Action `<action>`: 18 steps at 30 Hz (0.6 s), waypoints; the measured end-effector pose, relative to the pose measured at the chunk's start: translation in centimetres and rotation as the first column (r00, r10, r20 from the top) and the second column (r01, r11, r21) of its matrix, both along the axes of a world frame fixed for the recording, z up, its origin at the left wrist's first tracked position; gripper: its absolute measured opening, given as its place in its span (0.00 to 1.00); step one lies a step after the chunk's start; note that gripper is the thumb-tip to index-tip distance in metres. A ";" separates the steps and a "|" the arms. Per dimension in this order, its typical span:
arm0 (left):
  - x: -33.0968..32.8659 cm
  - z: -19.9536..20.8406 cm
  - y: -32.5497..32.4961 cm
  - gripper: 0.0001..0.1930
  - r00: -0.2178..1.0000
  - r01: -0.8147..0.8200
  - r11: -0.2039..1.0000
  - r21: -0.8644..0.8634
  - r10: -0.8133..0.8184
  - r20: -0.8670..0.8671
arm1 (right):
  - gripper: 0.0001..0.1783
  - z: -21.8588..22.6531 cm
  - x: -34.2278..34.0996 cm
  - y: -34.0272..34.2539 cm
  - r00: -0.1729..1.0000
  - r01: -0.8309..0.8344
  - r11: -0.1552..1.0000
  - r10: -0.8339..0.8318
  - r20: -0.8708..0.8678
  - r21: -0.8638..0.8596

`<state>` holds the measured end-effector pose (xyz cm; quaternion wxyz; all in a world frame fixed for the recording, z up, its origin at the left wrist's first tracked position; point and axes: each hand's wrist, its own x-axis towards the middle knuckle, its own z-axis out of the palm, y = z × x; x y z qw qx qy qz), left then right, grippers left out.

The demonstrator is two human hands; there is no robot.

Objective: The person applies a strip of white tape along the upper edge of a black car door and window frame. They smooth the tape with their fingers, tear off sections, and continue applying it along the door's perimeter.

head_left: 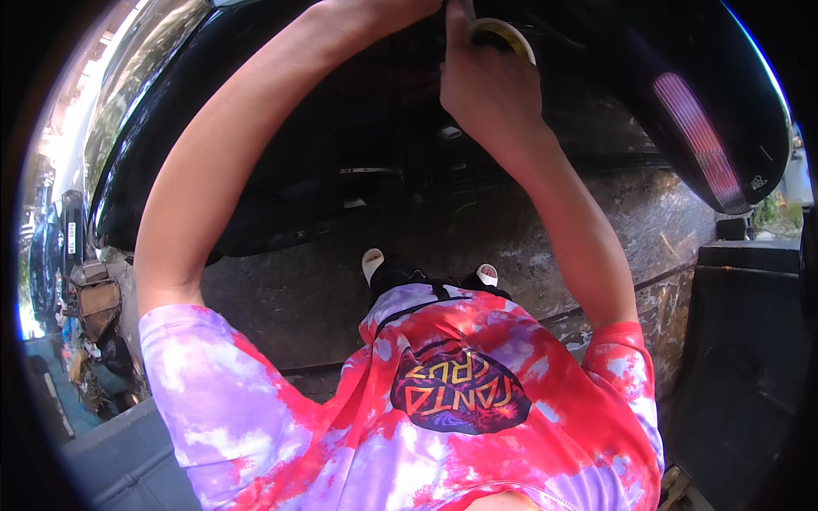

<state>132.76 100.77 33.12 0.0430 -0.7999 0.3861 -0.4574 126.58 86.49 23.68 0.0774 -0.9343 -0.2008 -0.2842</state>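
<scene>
The right hand (pixel 492 92) grips a tape roll (pixel 517 35) before a black car (pixel 341 123); the left hand (pixel 416 7) is partly cropped above.

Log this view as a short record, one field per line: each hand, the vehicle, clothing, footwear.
Left hand: cut off by the top edge; grip unclear
Right hand: holding a ring-shaped roll, possibly tape
Vehicle: black car, reddish tail light at picture right
Clothing: red, purple and white tie-dye shirt
Footwear: white open-toed footwear
</scene>
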 end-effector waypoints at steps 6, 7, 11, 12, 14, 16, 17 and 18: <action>0.8 -0.9 0.2 0.27 0.989 0.091 0.996 -0.019 -0.088 0.115 | 0.41 -2.8 -0.3 0.5 0.971 -0.229 0.940 0.237 -0.003 0.252; 0.6 -1.2 0.2 0.26 0.992 0.100 0.995 -0.026 -0.098 0.083 | 0.38 -3.8 -0.2 0.1 0.953 -0.300 0.922 0.301 0.033 0.245; 1.1 -2.3 0.6 0.22 0.982 0.096 0.994 -0.058 -0.085 0.169 | 0.34 -6.2 0.3 -1.2 0.934 -0.357 0.900 0.344 0.094 0.249; 1.1 -2.6 0.6 0.22 0.978 0.091 0.993 -0.076 -0.075 0.193 | 0.35 -6.6 0.3 -1.8 0.952 -0.307 0.915 0.295 0.086 0.261; 0.9 -3.3 0.5 0.22 0.981 0.072 0.993 -0.094 -0.053 0.186 | 0.37 -7.7 0.7 -3.2 0.957 -0.281 0.927 0.252 0.145 0.250; 0.3 -3.3 0.5 0.23 0.982 0.041 0.994 -0.100 -0.022 0.190 | 0.41 -7.1 0.7 -4.4 0.979 -0.201 0.962 0.191 0.073 0.186; 0.2 -3.5 0.4 0.23 0.984 0.045 0.992 -0.118 -0.024 0.176 | 0.38 -7.1 0.7 -4.7 0.985 -0.169 0.963 0.159 0.063 0.208; 0.2 -3.6 0.3 0.24 0.986 0.053 0.990 -0.133 -0.030 0.166 | 0.38 -7.0 0.9 -4.9 0.987 -0.151 0.970 0.139 0.079 0.189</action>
